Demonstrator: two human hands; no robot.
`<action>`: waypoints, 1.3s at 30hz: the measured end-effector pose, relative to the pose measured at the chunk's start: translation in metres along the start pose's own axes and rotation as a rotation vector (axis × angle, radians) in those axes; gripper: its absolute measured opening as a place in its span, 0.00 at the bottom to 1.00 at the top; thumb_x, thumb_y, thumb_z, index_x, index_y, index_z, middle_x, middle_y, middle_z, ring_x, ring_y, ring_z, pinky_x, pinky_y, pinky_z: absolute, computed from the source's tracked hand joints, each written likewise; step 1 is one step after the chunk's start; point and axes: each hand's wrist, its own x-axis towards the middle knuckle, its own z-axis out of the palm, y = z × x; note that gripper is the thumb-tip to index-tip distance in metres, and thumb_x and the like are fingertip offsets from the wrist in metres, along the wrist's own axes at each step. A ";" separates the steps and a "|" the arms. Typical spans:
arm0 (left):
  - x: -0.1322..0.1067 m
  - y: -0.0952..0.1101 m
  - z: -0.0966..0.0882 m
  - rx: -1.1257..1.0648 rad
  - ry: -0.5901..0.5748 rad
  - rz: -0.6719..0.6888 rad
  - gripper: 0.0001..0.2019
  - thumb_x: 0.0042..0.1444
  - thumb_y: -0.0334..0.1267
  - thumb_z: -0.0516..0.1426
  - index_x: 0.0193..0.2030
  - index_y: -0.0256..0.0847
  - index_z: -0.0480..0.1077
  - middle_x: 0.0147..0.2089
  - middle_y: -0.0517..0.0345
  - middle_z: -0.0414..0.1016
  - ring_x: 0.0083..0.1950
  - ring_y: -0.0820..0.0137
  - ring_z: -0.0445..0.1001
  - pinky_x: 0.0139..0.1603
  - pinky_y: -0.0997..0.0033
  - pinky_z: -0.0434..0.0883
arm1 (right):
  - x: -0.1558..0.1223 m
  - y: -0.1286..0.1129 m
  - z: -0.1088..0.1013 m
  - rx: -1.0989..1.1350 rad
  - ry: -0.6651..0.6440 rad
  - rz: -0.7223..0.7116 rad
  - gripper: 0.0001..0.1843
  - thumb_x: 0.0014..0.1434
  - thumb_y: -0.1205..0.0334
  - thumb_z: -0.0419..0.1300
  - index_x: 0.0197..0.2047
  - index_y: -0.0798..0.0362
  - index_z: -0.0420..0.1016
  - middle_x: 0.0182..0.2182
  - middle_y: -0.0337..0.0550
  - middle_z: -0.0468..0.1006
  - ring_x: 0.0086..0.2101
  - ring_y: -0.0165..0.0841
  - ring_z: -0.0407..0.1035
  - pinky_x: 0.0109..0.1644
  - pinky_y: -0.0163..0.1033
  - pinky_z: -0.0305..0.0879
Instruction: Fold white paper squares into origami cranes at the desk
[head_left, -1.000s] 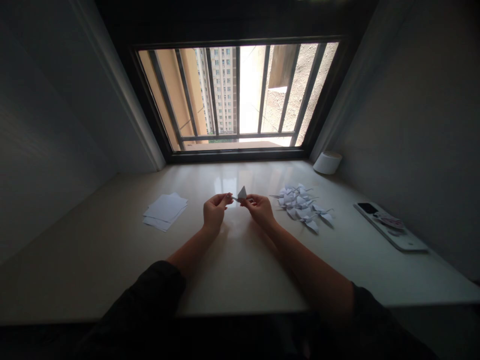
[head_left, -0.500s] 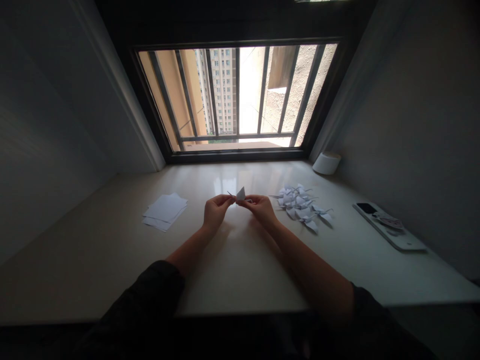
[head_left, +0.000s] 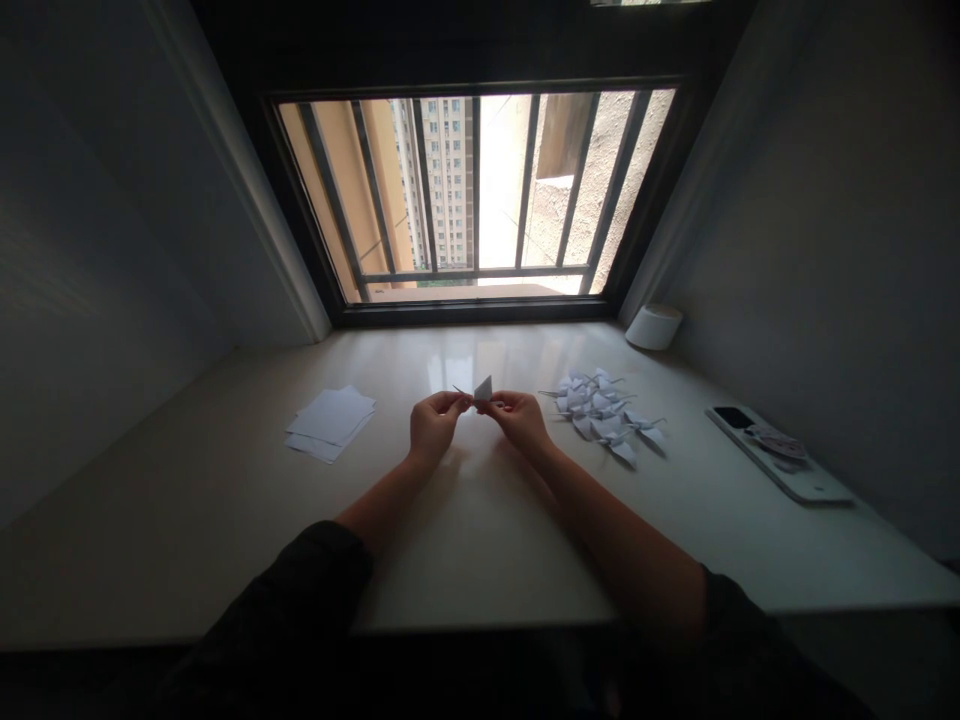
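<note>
A shadowed grey wall (head_left: 82, 260) closes off the left side; near it a loose stack of white paper sheets (head_left: 330, 418) lies on a pale, glossy countertop (head_left: 465, 560). The left hand (head_left: 433, 425), reaching from a dark sleeve (head_left: 300, 575), pinches one side of a small folded paper piece (head_left: 484, 388), raised at the middle (the fingers hide its lower part). Behind it, a dark-framed window (head_left: 501, 180) with metal bars (head_left: 476, 200) shows a high-rise (head_left: 450, 165) and glares on the countertop. The right hand (head_left: 523, 423) pinches the piece's other side. Just right of it sits a cluster of white paper cranes (head_left: 600, 400), overlapping. Farther back, by the window's corner, stands a white rounded object (head_left: 654, 328). At far right a white phone-like slab (head_left: 814, 486) carries a dark block (head_left: 733, 417) and a small mark too tiny to read.
</note>
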 end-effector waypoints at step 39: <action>0.005 0.001 -0.002 -0.077 -0.085 -0.001 0.12 0.49 0.43 0.60 0.37 0.36 0.73 0.34 0.51 0.78 0.36 0.66 0.77 0.40 0.66 0.70 | 0.005 -0.007 -0.012 0.128 0.056 -0.085 0.14 0.50 0.51 0.62 0.34 0.52 0.80 0.30 0.45 0.81 0.34 0.39 0.75 0.37 0.41 0.68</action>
